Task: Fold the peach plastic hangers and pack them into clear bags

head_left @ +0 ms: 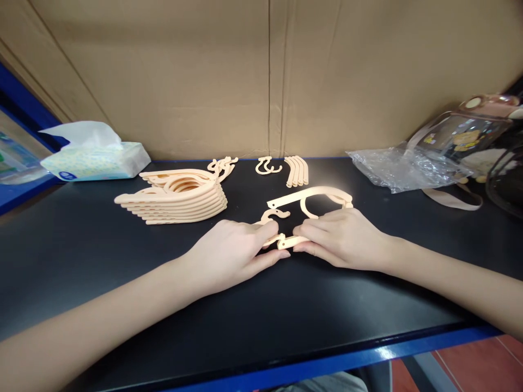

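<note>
My left hand is closed on a cream plastic hanger hook, whose curved tip sticks out above the fingers. In my right hand is a cream hanger arm piece, its long bar arching behind the fingers and its nearer end pointing left. That nearer end meets the hook's base between my fingertips; whether the two are joined I cannot tell. Left of my hands lies a stack of folded hangers. Behind them are loose hooks and a row of loose hanger arms.
A tissue pack stands at the back left of the black table. More hooks lie behind the hanger stack. A clear plastic bag and a transparent bag with a strap sit at the right. Cardboard walls the back.
</note>
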Available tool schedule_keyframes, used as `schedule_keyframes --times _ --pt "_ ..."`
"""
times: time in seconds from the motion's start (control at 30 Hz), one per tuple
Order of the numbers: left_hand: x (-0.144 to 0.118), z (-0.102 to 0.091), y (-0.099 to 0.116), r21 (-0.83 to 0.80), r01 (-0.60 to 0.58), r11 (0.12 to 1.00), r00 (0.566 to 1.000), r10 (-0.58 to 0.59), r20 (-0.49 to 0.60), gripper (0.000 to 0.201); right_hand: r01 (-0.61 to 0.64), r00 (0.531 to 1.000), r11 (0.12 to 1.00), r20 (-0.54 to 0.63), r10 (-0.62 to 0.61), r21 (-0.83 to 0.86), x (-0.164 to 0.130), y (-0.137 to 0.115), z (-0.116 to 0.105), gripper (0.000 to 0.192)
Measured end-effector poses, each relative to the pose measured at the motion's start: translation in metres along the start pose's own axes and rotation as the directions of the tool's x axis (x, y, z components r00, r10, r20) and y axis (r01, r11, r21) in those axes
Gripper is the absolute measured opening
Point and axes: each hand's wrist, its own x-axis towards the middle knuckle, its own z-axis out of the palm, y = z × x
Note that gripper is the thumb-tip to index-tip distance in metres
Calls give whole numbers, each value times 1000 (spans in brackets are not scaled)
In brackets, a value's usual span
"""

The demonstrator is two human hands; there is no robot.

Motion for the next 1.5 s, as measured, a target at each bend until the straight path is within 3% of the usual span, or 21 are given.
schedule_keyframes --times 0.1,0.4,0.63,0.97,1.1,1.27,1.5 --pt "1 0 0 5 3 1000 999 -3 37 33 6 1000 1000 5 -6 12 1 0 -1 42" --pt "-1 3 -2 191 -96 977 995 98 2 27 -44 994 998 107 38 52 0 -1 -2 46" --pt "-1 5 -3 331 -176 927 975 210 -68 32 -89 979 994 192 74 67 1 -2 -3 50" --pt "-1 -1 3 532 -176 828 968 243 -58 30 -136 970 980 221 102 148 2 -5 -6 47" --pt "-1 -2 5 451 -158 878 979 200 -46 25 -127 975 985 196 102 120 1 -4 -6 48" --pt "-1 1 0 169 -124 978 992 125 5 20 -74 981 996 183 63 55 1 0 -1 46" --pt "-2 -2 -3 10 -75 997 994 74 83 22 -41 991 999 127 39 21 1 -1 -2 42"
